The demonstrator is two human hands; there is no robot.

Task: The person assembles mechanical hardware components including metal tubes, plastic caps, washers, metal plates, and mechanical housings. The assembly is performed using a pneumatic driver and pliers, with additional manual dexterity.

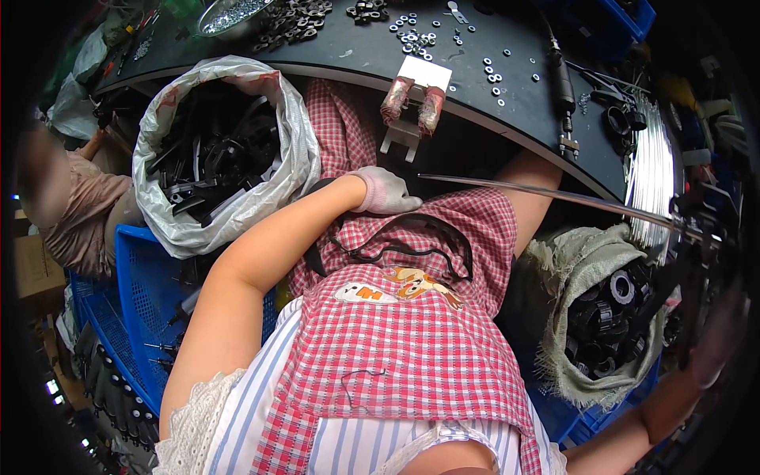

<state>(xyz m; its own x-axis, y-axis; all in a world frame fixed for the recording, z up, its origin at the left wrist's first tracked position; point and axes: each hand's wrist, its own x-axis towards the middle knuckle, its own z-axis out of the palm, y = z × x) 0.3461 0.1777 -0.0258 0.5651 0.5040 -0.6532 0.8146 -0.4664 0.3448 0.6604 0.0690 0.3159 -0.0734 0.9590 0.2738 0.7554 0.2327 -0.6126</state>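
Note:
My left hand (385, 192), in a pale glove with a pink cuff, lies over my lap with its fingers curled together. Its palm side is hidden, so what it grips, if anything, does not show. Beside it a black strap-like band (467, 257) curves over the red checked apron (419, 348). At the far right my right hand (711, 348) is dark and blurred, beside a black mechanism (695, 273); its fingers cannot be made out. From above that mechanism a long thin metal rod (546, 194) reaches left, its tip ending near my left hand.
A white sack (145, 170) of black parts stands left, beside blue crates (134, 309). A woven sack (554, 317) of black rings is at right. The dark table (340, 51) bears washers (416, 38), a wrapped fixture (427, 75), a power driver (564, 87) and silvery rods (651, 166). Another person (87, 198) sits left.

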